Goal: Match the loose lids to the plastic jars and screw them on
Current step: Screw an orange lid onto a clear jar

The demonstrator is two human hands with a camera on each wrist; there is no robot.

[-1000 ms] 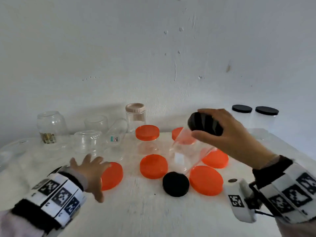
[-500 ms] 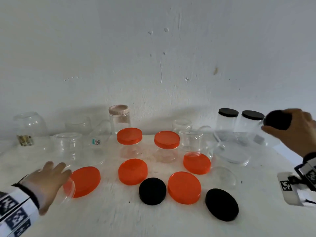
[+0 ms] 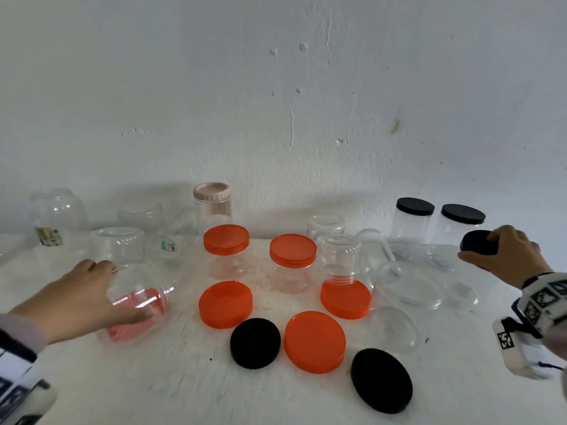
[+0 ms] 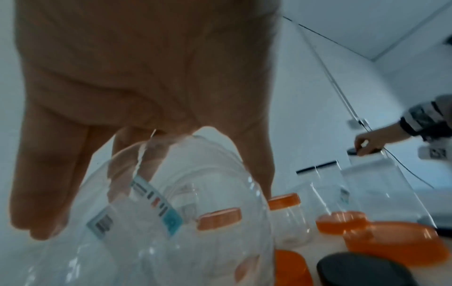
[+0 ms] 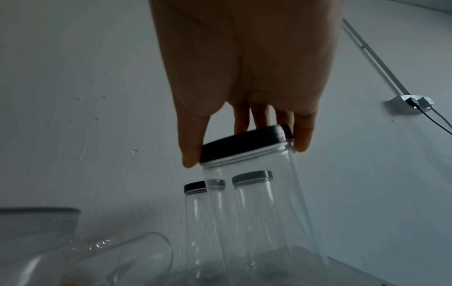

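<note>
My left hand (image 3: 122, 291) grips a clear round jar (image 3: 144, 289) that stands over an orange lid at the left of the white table; the lid shows pink through the plastic. In the left wrist view, that hand (image 4: 146, 193) has its fingers and thumb on either side of the jar (image 4: 183, 232). At the far right, my right hand (image 3: 481, 251) holds the black lid (image 3: 474, 240) screwed on a tall clear jar. Seen from the right wrist, the hand (image 5: 246, 154) pinches the lid (image 5: 244, 143) by its rim, and the jar (image 5: 257, 203) hangs tilted below.
Loose orange lids (image 3: 225, 303) (image 3: 314, 342) and black lids (image 3: 255, 342) (image 3: 381, 380) lie in front. Two orange-capped jars (image 3: 226, 240) (image 3: 293, 250) stand mid-table. Two black-capped jars (image 3: 415, 207) (image 3: 463, 214) stand at the back right. Open clear jars line the wall, and clear lids (image 3: 394, 328) lie at the right.
My right hand carried the black-lidded jar from the table's middle to the far right. My left hand closed round the clear jar over the orange lid. The view shifted to the right.
</note>
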